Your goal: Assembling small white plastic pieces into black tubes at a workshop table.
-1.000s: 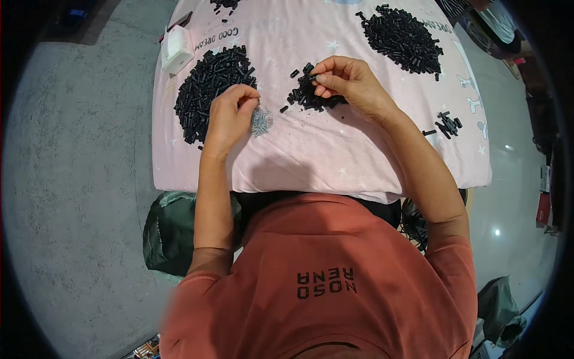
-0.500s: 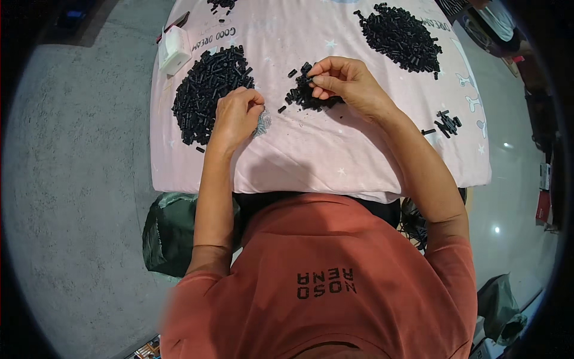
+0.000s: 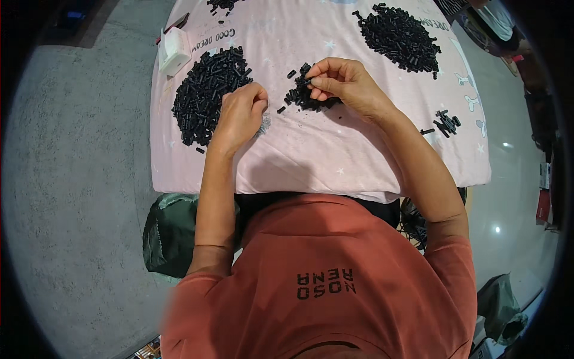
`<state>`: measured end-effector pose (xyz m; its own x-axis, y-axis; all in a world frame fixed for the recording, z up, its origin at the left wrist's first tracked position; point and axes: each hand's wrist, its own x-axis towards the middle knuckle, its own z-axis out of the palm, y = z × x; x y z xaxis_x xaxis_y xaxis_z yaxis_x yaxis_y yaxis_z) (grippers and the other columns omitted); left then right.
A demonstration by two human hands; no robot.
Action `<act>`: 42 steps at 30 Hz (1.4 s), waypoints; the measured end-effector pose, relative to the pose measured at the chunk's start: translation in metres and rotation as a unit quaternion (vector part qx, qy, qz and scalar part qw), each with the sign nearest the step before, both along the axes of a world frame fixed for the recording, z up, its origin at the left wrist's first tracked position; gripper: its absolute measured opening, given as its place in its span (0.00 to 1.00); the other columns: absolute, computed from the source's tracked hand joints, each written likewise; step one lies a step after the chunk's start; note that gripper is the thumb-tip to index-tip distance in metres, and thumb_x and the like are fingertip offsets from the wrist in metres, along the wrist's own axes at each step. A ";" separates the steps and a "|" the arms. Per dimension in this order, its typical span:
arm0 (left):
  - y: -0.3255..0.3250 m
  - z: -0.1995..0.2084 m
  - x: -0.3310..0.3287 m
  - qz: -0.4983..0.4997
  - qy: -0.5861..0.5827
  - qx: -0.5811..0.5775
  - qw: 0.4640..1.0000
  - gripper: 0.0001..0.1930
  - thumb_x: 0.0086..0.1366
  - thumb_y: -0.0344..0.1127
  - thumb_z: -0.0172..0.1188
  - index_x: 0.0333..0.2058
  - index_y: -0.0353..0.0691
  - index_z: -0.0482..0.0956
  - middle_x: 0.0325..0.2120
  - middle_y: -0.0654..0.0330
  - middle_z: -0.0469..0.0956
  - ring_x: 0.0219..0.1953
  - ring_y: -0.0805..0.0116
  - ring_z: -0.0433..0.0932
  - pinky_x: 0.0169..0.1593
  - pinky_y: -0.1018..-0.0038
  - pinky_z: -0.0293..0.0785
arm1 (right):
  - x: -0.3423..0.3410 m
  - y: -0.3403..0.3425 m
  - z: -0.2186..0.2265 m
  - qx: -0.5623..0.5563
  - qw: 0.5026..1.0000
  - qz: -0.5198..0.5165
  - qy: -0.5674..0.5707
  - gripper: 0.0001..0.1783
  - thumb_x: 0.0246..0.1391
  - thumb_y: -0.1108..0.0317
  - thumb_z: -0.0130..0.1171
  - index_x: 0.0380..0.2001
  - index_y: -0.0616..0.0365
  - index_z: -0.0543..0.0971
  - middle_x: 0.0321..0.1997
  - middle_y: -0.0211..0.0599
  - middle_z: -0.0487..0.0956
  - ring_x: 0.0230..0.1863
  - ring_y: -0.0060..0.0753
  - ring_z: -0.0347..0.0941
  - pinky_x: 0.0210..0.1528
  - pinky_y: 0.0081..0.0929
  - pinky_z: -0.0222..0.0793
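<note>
My right hand (image 3: pixel 347 85) pinches a small black cylindrical piece (image 3: pixel 309 80) between thumb and fingertips. It hovers over a small heap of similar black pieces (image 3: pixel 305 99) in the middle of the cloth. My left hand (image 3: pixel 242 112) is closed, its fingertips bent under and hidden, so what it holds cannot be made out. This hand lies at the right edge of a large pile of black pieces (image 3: pixel 206 93). Beside its thumb side, partly covered, is a little heap of tiny silvery grey bits (image 3: pixel 264 125).
A pink patterned cloth (image 3: pixel 287 161) covers the table. Another big black pile (image 3: pixel 400 39) lies far right, a few slim black pieces (image 3: pixel 446 123) at the right, and more (image 3: pixel 222 6) at the far edge. A white box (image 3: pixel 174 51) stands far left; a dark green bag (image 3: pixel 173 233) hangs below the near edge.
My left hand has risen slightly away from the silvery bits, its fingers moving up and a little right. My right hand stays almost in place, still pinching a black piece.
</note>
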<state>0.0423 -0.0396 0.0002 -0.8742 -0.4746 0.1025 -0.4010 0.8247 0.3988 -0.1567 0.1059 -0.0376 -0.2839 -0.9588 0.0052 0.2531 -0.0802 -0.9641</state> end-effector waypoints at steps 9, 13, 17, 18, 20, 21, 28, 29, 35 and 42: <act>0.039 0.008 -0.022 -0.001 0.193 0.144 0.971 0.04 0.60 0.24 0.59 0.34 0.32 0.77 0.27 0.55 0.80 0.30 0.67 0.79 0.38 0.73 0.75 | 0.001 0.001 0.000 -0.011 0.999 0.026 -0.017 0.08 0.61 0.74 0.56 0.42 0.64 0.79 0.33 0.32 0.80 0.32 0.17 0.76 0.39 0.15 0.75; 0.046 0.012 -0.026 -0.005 0.200 0.135 0.970 0.04 0.59 0.24 0.60 0.34 0.32 0.77 0.27 0.55 0.81 0.31 0.66 0.80 0.39 0.73 0.75 | 0.001 0.001 0.000 -0.007 0.999 0.036 -0.009 0.07 0.62 0.73 0.57 0.41 0.63 0.79 0.32 0.30 0.80 0.31 0.15 0.75 0.38 0.14 0.74; 0.048 0.013 -0.027 -0.002 0.196 0.124 0.973 0.03 0.59 0.24 0.60 0.33 0.32 0.78 0.28 0.55 0.81 0.31 0.66 0.80 0.40 0.73 0.75 | 0.002 0.001 0.000 -0.010 0.999 0.044 -0.013 0.07 0.62 0.73 0.57 0.41 0.63 0.79 0.32 0.30 0.80 0.31 0.15 0.75 0.38 0.14 0.74; 0.048 0.013 -0.027 0.000 0.197 0.124 0.973 0.03 0.59 0.25 0.61 0.33 0.32 0.78 0.28 0.55 0.81 0.31 0.66 0.80 0.40 0.73 0.76 | 0.002 0.001 0.000 -0.010 0.999 0.045 -0.013 0.07 0.62 0.73 0.57 0.41 0.63 0.79 0.32 0.29 0.80 0.31 0.15 0.75 0.38 0.14 0.74; 0.050 0.014 -0.028 -0.003 0.202 0.120 0.972 0.03 0.59 0.25 0.61 0.32 0.32 0.78 0.27 0.55 0.81 0.31 0.66 0.81 0.39 0.73 0.76 | 0.002 0.001 0.000 -0.010 0.999 0.046 -0.013 0.07 0.62 0.73 0.57 0.41 0.63 0.79 0.32 0.29 0.80 0.31 0.15 0.75 0.38 0.14 0.74; 0.051 0.014 -0.028 -0.005 0.206 0.117 0.971 0.03 0.59 0.25 0.61 0.32 0.32 0.78 0.27 0.55 0.81 0.31 0.66 0.81 0.39 0.73 0.76 | 0.002 0.000 -0.001 -0.010 0.999 0.048 -0.016 0.07 0.62 0.73 0.57 0.41 0.62 0.79 0.31 0.29 0.80 0.31 0.16 0.76 0.38 0.14 0.74; 0.050 0.010 -0.031 0.016 0.221 0.181 0.958 0.03 0.59 0.25 0.62 0.31 0.32 0.78 0.25 0.57 0.80 0.30 0.70 0.79 0.38 0.75 0.75 | -0.002 0.001 -0.005 -0.024 0.994 0.089 -0.064 0.07 0.62 0.73 0.57 0.42 0.62 0.79 0.30 0.30 0.80 0.31 0.17 0.76 0.37 0.15 0.74; 0.049 0.011 -0.031 0.026 0.208 0.220 0.953 0.04 0.59 0.26 0.62 0.30 0.32 0.78 0.25 0.57 0.80 0.30 0.72 0.78 0.38 0.76 0.74 | -0.002 0.001 -0.006 -0.024 0.994 0.088 -0.065 0.07 0.62 0.73 0.57 0.42 0.62 0.79 0.30 0.30 0.80 0.31 0.17 0.76 0.37 0.15 0.74; 0.026 -0.001 -0.012 0.032 0.133 0.109 0.984 0.04 0.57 0.27 0.63 0.30 0.33 0.79 0.27 0.58 0.78 0.30 0.69 0.77 0.38 0.74 0.73 | -0.001 0.001 -0.002 -0.020 0.994 0.069 -0.085 0.08 0.62 0.72 0.58 0.42 0.62 0.79 0.32 0.31 0.81 0.31 0.16 0.76 0.37 0.14 0.74; 0.030 -0.018 -0.003 0.000 0.048 -0.041 0.998 0.04 0.54 0.26 0.61 0.30 0.33 0.78 0.28 0.51 0.76 0.33 0.52 0.76 0.40 0.66 0.71 | -0.004 0.002 -0.003 -0.021 0.991 0.060 -0.118 0.09 0.61 0.72 0.58 0.43 0.63 0.78 0.34 0.34 0.81 0.32 0.18 0.78 0.39 0.15 0.76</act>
<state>0.0388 -0.0100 -0.0173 -0.8583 -0.4618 0.2239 -0.3649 0.8559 0.3665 -0.1607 0.1076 -0.0411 -0.1664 -0.9860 -0.0067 0.4821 -0.0755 -0.8729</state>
